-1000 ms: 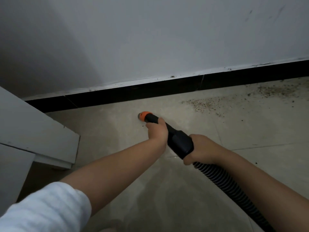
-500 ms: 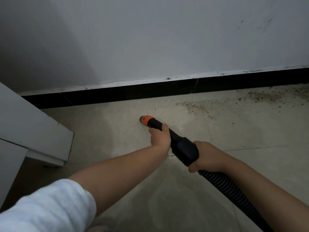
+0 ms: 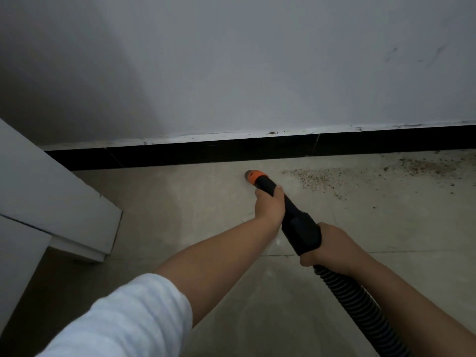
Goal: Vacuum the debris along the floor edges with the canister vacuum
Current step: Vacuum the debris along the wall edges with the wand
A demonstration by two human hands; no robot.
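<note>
A white short sleeve point(image 3: 123, 318) with faint pale stripes covers the left upper arm — soft, slightly rumpled fabric ending above the elbow. Both forearms are bare, with no watch, ring or glove — the right arm shows no sleeve.

Two grips show: the left grip point(image 3: 269, 206) and the right grip point(image 3: 328, 244), both wrapped round one black vacuum nozzle point(image 3: 296, 220) with one orange tip point(image 3: 256, 176). One ribbed hose point(image 3: 360, 305) trails behind the right grip. One scatter of debris point(image 3: 360, 173) lies right of the left grip. One black baseboard point(image 3: 206, 153) runs beyond both, and one white cabinet point(image 3: 51, 197) stands left of them.
</note>
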